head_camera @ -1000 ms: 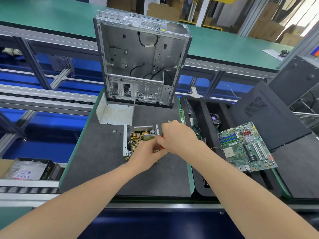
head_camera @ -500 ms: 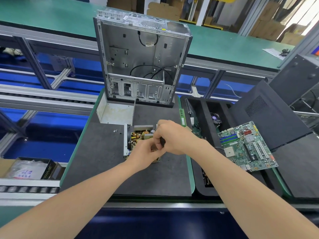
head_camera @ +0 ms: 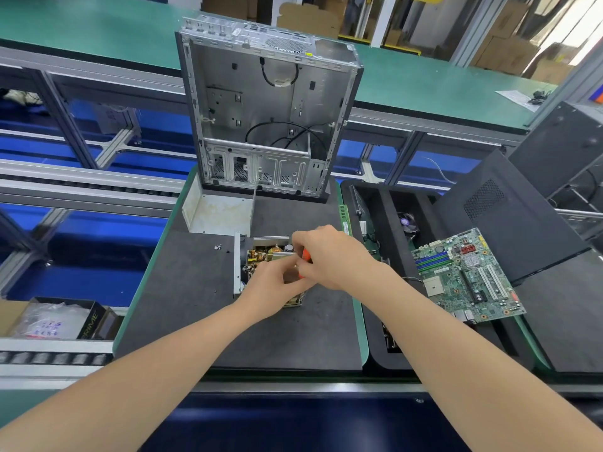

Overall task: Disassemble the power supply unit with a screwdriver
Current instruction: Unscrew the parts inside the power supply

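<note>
The opened power supply unit (head_camera: 261,254) lies on the grey mat, its board with copper coils and capacitors showing inside a silver metal frame. My right hand (head_camera: 329,256) grips a screwdriver with an orange handle (head_camera: 305,255) above the unit's right side; the shaft and tip are hidden. My left hand (head_camera: 270,287) rests on the unit's near part, fingers curled over it beside the screwdriver. The removed metal lid (head_camera: 217,214) lies just behind the unit. Loose screws (head_camera: 218,246) sit on the mat to the left.
An empty computer case (head_camera: 267,109) stands upright at the mat's far edge. A green motherboard (head_camera: 466,275) rests on the black tray at right, near a fan (head_camera: 406,221) and a black side panel (head_camera: 509,216). A box of bagged parts (head_camera: 55,318) sits at left.
My right hand has turned and shifted slightly on the screwdriver, so the orange handle shows again. My left hand stays on the unit.
</note>
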Available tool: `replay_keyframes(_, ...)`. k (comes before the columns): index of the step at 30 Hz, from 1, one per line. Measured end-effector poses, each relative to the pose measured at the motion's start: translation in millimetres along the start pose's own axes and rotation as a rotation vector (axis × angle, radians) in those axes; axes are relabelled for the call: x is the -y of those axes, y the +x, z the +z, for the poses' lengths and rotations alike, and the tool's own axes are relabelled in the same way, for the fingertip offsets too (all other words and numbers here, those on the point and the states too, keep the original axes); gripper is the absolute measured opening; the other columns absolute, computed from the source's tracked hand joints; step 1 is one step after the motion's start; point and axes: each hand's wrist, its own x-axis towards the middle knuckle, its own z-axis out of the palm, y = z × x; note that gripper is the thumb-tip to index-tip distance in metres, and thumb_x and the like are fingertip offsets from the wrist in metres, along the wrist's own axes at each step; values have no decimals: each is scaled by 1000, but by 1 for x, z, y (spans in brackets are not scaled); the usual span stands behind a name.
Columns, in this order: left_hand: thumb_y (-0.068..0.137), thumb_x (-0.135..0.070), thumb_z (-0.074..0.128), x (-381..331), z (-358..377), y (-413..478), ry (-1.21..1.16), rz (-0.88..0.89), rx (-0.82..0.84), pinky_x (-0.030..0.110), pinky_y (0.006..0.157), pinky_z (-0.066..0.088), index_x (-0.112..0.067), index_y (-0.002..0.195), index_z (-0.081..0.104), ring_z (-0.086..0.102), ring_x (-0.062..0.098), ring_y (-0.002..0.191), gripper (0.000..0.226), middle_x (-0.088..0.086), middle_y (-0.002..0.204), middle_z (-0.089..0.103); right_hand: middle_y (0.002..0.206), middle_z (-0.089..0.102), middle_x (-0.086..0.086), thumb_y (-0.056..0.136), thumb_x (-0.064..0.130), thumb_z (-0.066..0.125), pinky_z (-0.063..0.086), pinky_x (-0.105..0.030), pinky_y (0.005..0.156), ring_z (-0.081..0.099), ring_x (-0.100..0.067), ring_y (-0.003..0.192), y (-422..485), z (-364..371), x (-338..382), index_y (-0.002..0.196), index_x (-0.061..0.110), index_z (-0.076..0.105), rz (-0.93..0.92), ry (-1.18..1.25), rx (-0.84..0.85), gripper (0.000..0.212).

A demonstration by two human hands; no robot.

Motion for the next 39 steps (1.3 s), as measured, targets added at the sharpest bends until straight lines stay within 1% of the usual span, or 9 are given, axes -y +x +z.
replay_keyframes(3,86,-49,72,0,-3,0,12,-34,-4,3,69,43,-47,84,68,67,-11,88,5,-31,88,73,96,48,5,85,14,66,36,-27,58,57,-22,91,0,-1,-5,94,25,66,-86,83,52,15)
replay_keyframes(6,86,-39,78,2,-1,1,27,-28,-3,2,69,43,-53,74,68,67,-12,85,21,-31,81,72,88,41,12,79,7,73,25,-19,53,52,-16,88,0,-3,-7,78,26,72,-182,52,80,19)
replay_keyframes(11,86,-40,71,0,-3,1,35,-25,4,10,60,42,-39,74,65,62,-10,71,13,-28,76,71,90,48,5,88,33,63,50,-33,66,60,-25,91,-3,-3,-1,101,23,63,-94,-20,-5,16)
replay_keyframes(15,86,-47,78,-5,-1,2,13,-23,-5,9,65,49,-47,83,66,69,-7,81,12,-32,82,72,79,42,-1,102,58,45,37,-35,63,50,-28,76,-4,4,5,92,17,45,113,-212,-171,42)
replay_keyframes(20,88,-39,81,1,-3,2,-24,34,27,10,68,49,-56,86,67,70,5,81,22,-20,86,75,94,60,-8,94,36,59,49,-39,70,58,-32,91,-2,1,0,98,14,57,60,37,-42,22)
replay_keyframes(25,83,-2,66,21,3,-5,136,13,20,14,70,51,-34,106,60,63,6,83,40,-14,100,60,79,62,-3,92,39,61,52,-36,64,63,-31,75,-9,2,-5,90,19,57,51,96,-156,21)
replay_keyframes(30,88,-12,71,37,15,-14,342,-39,27,15,71,45,-38,91,53,56,5,79,31,-17,98,50,80,64,-1,92,37,60,61,-41,69,65,-26,75,-11,-2,-8,92,23,61,51,129,-171,14)
replay_keyframes(34,82,-17,75,37,18,-15,347,-33,-8,23,71,51,-37,88,47,54,8,77,34,-15,96,49,82,65,0,93,39,60,61,-40,69,65,-24,77,-13,-3,-9,93,25,61,45,135,-175,14)
replay_keyframes(39,82,-24,80,41,19,-23,345,-32,-18,16,71,50,-35,89,53,57,6,81,31,-21,97,49,77,64,3,92,39,61,58,-34,64,64,-21,74,-17,-5,-12,89,25,61,39,174,-193,14)
